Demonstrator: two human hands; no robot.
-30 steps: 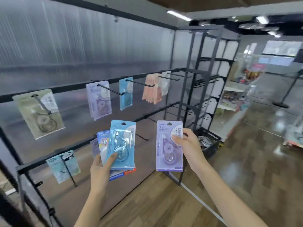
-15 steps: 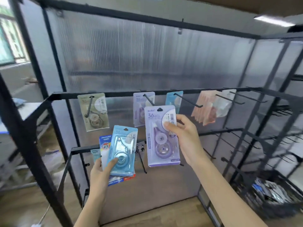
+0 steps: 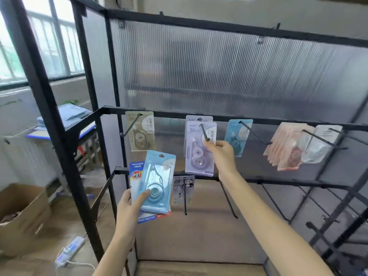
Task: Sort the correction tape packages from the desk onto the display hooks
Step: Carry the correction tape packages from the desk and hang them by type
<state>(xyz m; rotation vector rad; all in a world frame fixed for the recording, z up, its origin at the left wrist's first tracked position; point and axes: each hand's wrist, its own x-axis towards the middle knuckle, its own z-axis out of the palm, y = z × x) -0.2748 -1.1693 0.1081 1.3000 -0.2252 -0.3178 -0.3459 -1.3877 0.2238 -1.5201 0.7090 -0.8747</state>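
Purple correction tape package (image 3: 199,150) is pinched at its right edge by the right hand (image 3: 222,154), thumb and fingers closed on the card. Its top hole sits on a black hook (image 3: 204,132), in front of another purple package (image 3: 198,118) already hanging there. Lower and to the left, the left hand (image 3: 130,206) grips a small stack: a light blue package (image 3: 158,180) in front, thumb pressed on it, and a white-blue package (image 3: 136,172) behind. Just right of the right hand hangs a blue package (image 3: 237,136); far left of it, a beige package (image 3: 141,132).
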